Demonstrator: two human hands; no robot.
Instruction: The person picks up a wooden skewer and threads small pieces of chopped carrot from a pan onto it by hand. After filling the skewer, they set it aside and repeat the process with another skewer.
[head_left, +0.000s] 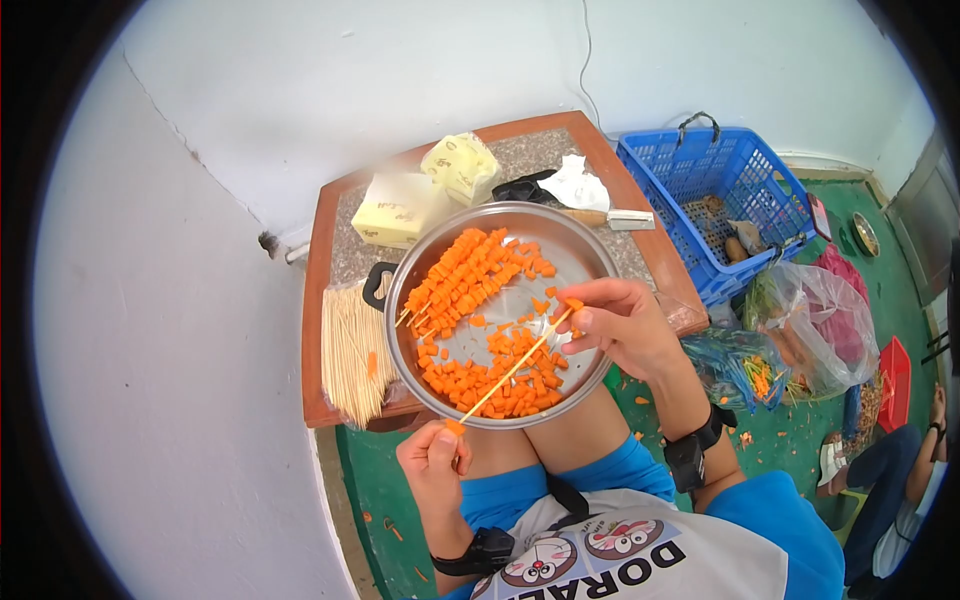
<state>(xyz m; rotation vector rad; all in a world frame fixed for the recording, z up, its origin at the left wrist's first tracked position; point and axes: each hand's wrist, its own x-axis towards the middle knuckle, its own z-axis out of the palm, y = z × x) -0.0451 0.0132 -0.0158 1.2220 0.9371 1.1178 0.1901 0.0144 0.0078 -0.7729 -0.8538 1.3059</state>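
Note:
My left hand [433,462] is closed round the lower end of a bamboo skewer [515,367], where an orange carrot piece [455,427] shows at the fingers. The skewer slants up over the metal pan. At its upper tip, my right hand [628,325] pinches another carrot piece [573,304] between thumb and fingers. Beneath lies a wide round metal pan [603,262] with a black side handle. Several loaded carrot skewers [460,283] rest in its left part, and loose carrot pieces [520,390] are heaped toward the near side.
Bare skewers [350,350] lie in plastic left of the pan. Tissue packs [398,210], crumpled white paper [577,185] and a metal blade [630,219] are on the table [360,192]. Right: a blue crate [700,150], plastic bags [815,310], a red basket [894,385] and another person [890,490].

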